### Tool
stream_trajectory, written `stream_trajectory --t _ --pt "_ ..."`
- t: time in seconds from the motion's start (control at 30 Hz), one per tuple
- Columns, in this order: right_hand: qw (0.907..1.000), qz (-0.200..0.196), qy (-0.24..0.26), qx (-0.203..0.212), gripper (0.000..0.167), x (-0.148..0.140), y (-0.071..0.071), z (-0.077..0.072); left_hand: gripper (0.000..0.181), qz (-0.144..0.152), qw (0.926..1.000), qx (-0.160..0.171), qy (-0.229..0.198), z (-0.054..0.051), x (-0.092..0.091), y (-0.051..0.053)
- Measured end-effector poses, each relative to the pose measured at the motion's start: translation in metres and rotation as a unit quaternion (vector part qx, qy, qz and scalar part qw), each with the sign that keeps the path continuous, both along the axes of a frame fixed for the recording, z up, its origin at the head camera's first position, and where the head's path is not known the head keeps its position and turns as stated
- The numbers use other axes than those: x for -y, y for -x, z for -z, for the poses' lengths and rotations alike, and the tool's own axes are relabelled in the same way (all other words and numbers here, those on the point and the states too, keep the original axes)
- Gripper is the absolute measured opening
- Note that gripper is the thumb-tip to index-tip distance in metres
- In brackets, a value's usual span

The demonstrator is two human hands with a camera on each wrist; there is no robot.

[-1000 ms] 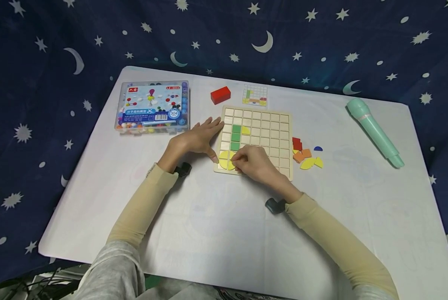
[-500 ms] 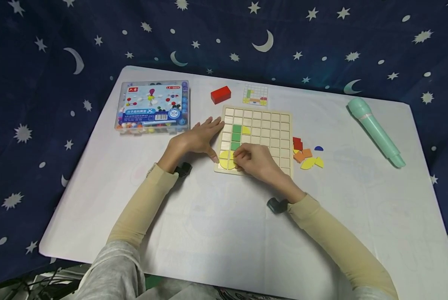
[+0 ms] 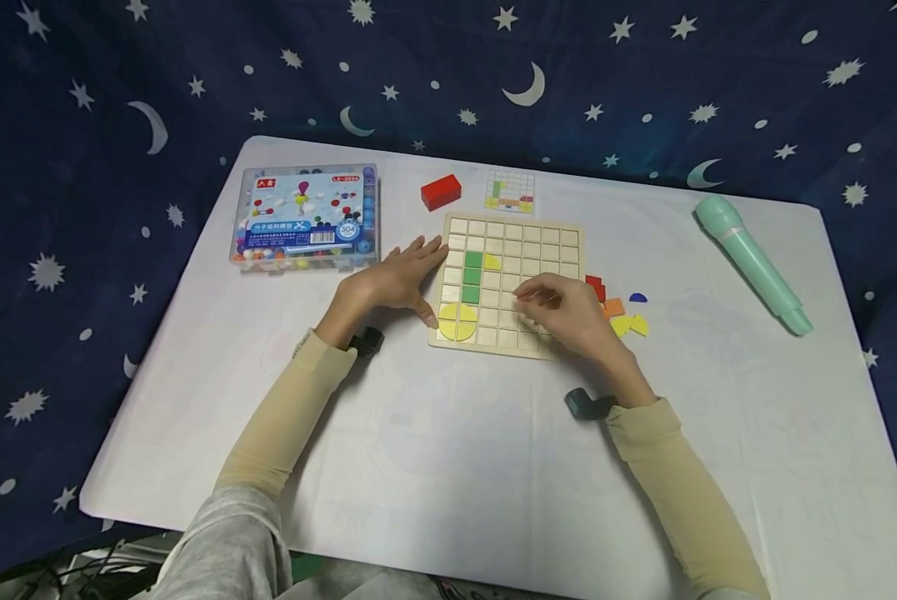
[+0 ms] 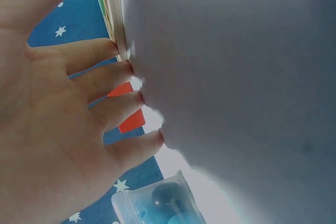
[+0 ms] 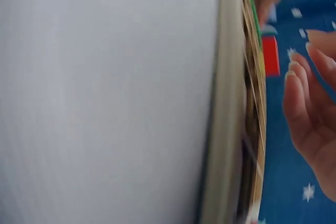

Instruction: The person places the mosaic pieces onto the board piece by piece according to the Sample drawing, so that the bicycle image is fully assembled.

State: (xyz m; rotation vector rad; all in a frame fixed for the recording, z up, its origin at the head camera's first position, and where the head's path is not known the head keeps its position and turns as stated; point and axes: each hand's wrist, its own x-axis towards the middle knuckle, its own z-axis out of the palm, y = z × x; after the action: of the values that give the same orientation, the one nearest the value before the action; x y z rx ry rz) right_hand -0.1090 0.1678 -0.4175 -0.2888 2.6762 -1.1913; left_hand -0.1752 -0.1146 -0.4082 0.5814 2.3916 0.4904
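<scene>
A wooden grid board [image 3: 519,237] lies on the table. My left hand [image 3: 394,279] rests at its left edge with fingers spread; in the left wrist view the fingertips [image 4: 123,67] touch the tabletop beside the board. My right hand [image 3: 568,312] hovers over the board's right half, its fingers loosely bent and holding nothing; the right wrist view shows a gap between thumb and fingers. A yellow circle of quarter pieces [image 3: 458,322] fills the lower left cells. Above it stands a column of green squares [image 3: 472,277], with a yellow quarter piece [image 3: 491,262] beside its top.
Loose red, orange, yellow and blue pieces [image 3: 619,323] lie right of the board, partly hidden by my right hand. Behind the board are a pattern card [image 3: 510,191] and a red block [image 3: 441,192]. A clear plastic box of beads [image 3: 306,217] stands left, a mint-green microphone [image 3: 752,265] right.
My right hand has lifted off the yellow circle and moved right across the board, uncovering the circle's right side. My left hand has stayed in place.
</scene>
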Motion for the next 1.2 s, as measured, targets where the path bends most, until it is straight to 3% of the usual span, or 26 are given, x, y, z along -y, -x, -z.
stream_trajectory --t 0.3,0.5,0.7,0.87,1.03,1.2 --pt "0.9988 0.046 -0.008 0.014 0.021 -0.050 0.005 -0.015 0.128 -0.002 1.0000 0.000 0.005 0.001 -0.001 0.001" --pt "0.9979 0.054 -0.022 0.028 0.021 -0.074 0.010 -0.021 0.127 -0.001 1.0000 0.001 0.004 -0.002 -0.001 0.001" --pt "0.9941 0.036 -0.068 0.075 0.026 -0.098 0.012 -0.022 0.127 0.000 0.9999 0.006 0.009 0.000 0.000 0.000" --pt "0.9902 0.005 -0.072 0.120 0.029 -0.112 0.014 -0.017 0.127 0.001 1.0000 0.007 0.005 0.000 0.001 0.000" --pt "0.9869 -0.041 -0.064 0.142 0.034 -0.120 0.016 -0.012 0.127 0.000 1.0000 0.008 0.005 0.000 0.001 0.000" --pt "0.9844 -0.046 -0.075 0.153 0.038 -0.119 0.016 -0.008 0.127 -0.004 1.0000 0.007 0.006 0.000 0.000 0.000"
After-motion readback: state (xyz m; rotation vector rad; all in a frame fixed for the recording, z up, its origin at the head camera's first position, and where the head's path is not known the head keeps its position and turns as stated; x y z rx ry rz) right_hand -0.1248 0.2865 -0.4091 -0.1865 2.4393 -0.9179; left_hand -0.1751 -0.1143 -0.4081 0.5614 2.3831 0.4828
